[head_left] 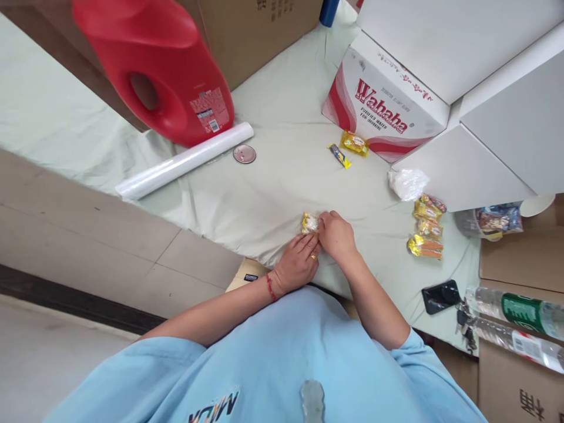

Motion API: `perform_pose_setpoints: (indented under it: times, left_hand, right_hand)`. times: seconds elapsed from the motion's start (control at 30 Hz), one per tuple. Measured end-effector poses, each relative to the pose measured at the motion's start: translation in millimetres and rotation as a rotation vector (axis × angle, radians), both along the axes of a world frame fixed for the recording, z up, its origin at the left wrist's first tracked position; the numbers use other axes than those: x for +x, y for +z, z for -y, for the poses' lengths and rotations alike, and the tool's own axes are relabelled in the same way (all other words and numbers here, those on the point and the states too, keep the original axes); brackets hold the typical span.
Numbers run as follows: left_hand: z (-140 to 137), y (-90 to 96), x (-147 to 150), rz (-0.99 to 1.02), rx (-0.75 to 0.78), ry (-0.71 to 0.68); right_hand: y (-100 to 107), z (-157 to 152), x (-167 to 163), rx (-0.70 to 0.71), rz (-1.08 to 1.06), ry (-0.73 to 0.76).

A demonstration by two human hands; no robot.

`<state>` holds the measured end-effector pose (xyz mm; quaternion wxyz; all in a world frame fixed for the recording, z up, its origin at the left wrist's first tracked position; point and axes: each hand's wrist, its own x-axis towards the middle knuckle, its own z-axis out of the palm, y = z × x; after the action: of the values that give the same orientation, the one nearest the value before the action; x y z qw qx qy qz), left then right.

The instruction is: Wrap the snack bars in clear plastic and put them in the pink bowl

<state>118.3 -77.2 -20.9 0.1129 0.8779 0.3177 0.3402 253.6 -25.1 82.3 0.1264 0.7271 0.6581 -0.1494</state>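
Note:
A small packet in clear and yellow wrapping, perhaps a wrapped snack, lies on the pale green cloth close to my body. My right hand has its fingers curled in a pinch at the packet's right end. From the lower left my left hand comes in, fingers pressed together along the packet's near edge and their tips meeting my right hand. My thumbs and the packet's underside are hidden. Farther off, a yellow snack packet and a slim blue-yellow wrapped bar lie by the Wahaha carton.
Several yellow snack packets form a column at right, below a crumpled clear plastic bag. A phone, keys and bottles lie lower right. At left are a red jug, a white roll and a round disc.

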Motion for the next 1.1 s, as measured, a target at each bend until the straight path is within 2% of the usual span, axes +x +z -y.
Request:
perform_pose_setpoints:
  times: [0.13, 0.27, 0.43, 0.57, 0.7, 0.8, 0.87, 0.93, 1.0, 1.1]
  left_hand:
    - [-1.4, 2.2, 2.0, 0.002, 0.038, 0.012]
    - [-2.2, 2.7, 1.6, 0.001, 0.029, 0.006]
    - [4.3, -0.1, -13.7, 0.015, -0.1, -0.124]
    - [10.4, 1.2, -25.2, 0.028, -0.105, -0.191]
    - [8.8, 9.7, -30.9, 0.048, -0.129, -0.145]
    - [3.5, 14.5, -38.0, 0.086, -0.126, -0.054]
    - [-0.9, 13.7, -44.5, 0.092, -0.118, 0.01]
    - [-4.9, 9.6, -50.1, 0.08, -0.113, 0.068]
    - [-7.5, 3.7, -52.4, 0.055, -0.091, 0.118]
    - [-7.3, -4.0, -49.2, -0.02, -0.013, 0.16]
  right_hand:
    - [-0.9, -4.1, -6.2, 0.032, 0.014, -0.033]
    - [-7.1, -1.3, -18.9, 0.069, -0.007, 0.04]
    - [-13.7, 11.2, -25.4, 0.158, -0.085, 0.114]
    - [-19.0, 17.1, -24.9, 0.224, -0.095, 0.184]
    - [-18.9, 14.9, -25.0, 0.202, -0.088, 0.166]
    - [-9.7, 15.8, -20.4, 0.163, -0.121, 0.152]
    - [-1.6, 19.1, -7.0, 0.212, -0.187, 0.106]
    - [4.8, 23.5, 20.1, 0.307, -0.309, 0.005]
    - [8.0, 28.2, 62.5, 0.394, -0.499, -0.128]
    - [7.7, 34.1, 146.4, 0.493, -0.765, -0.346]
